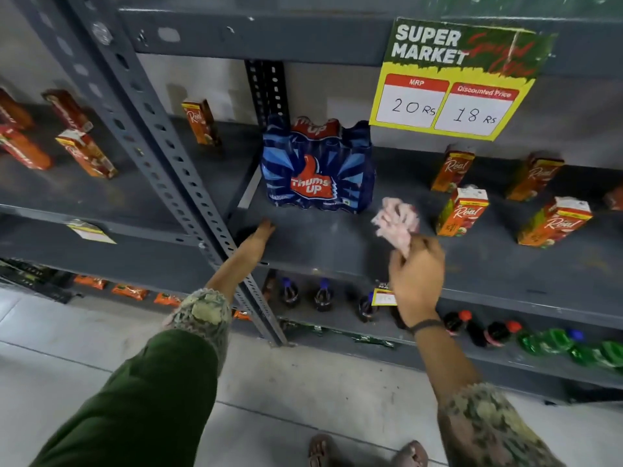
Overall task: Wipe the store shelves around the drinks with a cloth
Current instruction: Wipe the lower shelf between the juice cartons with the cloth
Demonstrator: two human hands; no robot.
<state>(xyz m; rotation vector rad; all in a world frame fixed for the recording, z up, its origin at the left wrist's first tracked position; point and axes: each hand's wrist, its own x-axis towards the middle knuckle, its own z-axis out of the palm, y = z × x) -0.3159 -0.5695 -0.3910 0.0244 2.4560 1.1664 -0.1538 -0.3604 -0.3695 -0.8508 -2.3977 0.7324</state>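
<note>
I'm seeing the grey shelf (337, 244) carrying a "Thums Up" pack (317, 166) under a "SUPER MARKET" sign (451, 79) reading 20 and 18 Rs, "Real" cartons (462, 212) standing right; right hand (416, 274) is gripping the pink cloth (396, 222) on the shelf, left hand (261, 239) is resting flat, fingers open.

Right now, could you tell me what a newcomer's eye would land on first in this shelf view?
Most likely the blue Thums Up pack, standing upright at the left end of the middle shelf, and the yellow-green Super Market price sign hanging from the shelf edge above it to the right. Next, the right hand holding a crumpled pink cloth just right of the pack, while the left hand rests on the shelf's front edge.
</note>
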